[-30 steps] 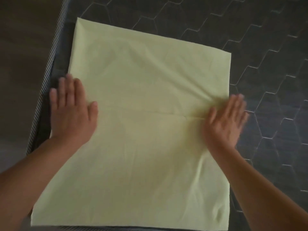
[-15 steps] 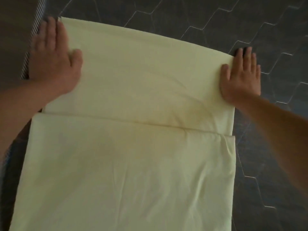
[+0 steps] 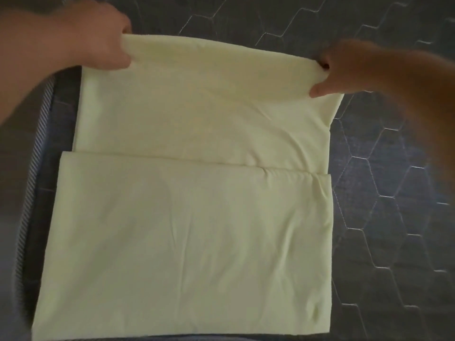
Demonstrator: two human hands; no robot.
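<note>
Gripping far corners of cloth [image 3: 184, 242]: left hand [image 3: 98, 38], right hand [image 3: 349, 67], fingers [image 3: 318, 90] curled; long axis runs near-to-far.

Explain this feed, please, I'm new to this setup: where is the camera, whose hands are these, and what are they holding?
There is no machine here: a person works with two bare hands. The picture comes from a wide-angle camera worn on the person's head, looking forward and down. A pale yellow cloth lies spread on a dark quilted mattress with hexagon stitching and a striped edge at the left. A fold line runs across the cloth's middle. The left hand and the right hand each grip a far corner of the cloth, and that far edge looks raised a little.
</note>
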